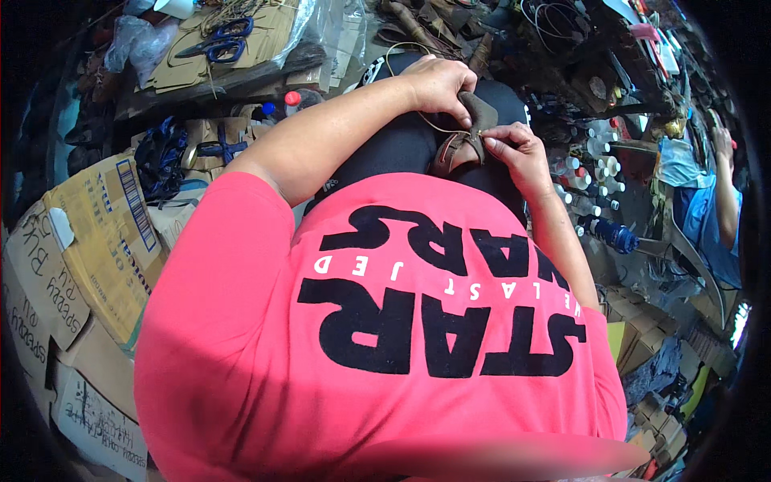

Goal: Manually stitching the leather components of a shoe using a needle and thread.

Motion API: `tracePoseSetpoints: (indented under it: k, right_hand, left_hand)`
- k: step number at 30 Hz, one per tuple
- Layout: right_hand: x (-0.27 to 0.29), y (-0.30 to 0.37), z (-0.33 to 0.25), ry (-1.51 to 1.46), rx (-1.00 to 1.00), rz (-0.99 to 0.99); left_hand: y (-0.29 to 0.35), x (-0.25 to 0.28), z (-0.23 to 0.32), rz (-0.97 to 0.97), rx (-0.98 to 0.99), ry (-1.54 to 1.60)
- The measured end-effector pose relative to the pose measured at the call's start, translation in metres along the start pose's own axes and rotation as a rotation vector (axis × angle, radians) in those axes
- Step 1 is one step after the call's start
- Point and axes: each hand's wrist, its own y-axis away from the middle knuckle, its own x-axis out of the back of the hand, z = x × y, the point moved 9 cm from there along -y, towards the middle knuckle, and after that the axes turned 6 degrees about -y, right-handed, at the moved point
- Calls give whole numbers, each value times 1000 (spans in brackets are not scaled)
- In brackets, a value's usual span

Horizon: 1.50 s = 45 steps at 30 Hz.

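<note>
A brown shoe [480,112] rests between my knees, its opening toward me. My left hand [438,84] is closed over its far left side, fingers curled and thumb pressed against the upper. A thin tan cord [389,63] loops out beside that hand and runs across to the shoe's edge. At this edge my right hand [520,157] pinches the cord between thumb and forefinger. The very tips and the cord's end are too small to make out.
Blue-handled scissors [225,50] lie on cardboard at the upper left. Cardboard boxes [100,241] stand at my left. Several capped bottles [598,165] are grouped at my right. Beyond them is another person's arm [727,185]. Leather scraps [438,24] lie ahead.
</note>
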Motion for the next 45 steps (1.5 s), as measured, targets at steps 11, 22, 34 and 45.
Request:
tracePoseSetpoints:
  k: [11, 22, 34, 45]
  right_hand:
    - [2, 18, -42, 322, 292, 11]
    - [-7, 5, -30, 291, 197, -166]
    - [-8, -8, -24, 266, 170, -195]
    - [-9, -3, -17, 244, 138, -249]
  left_hand:
    - [16, 20, 7, 123, -88, 73]
    - [74, 47, 33, 215, -88, 75]
    - [67, 46, 40, 210, -101, -86]
    - [72, 34, 30, 169, -145, -51]
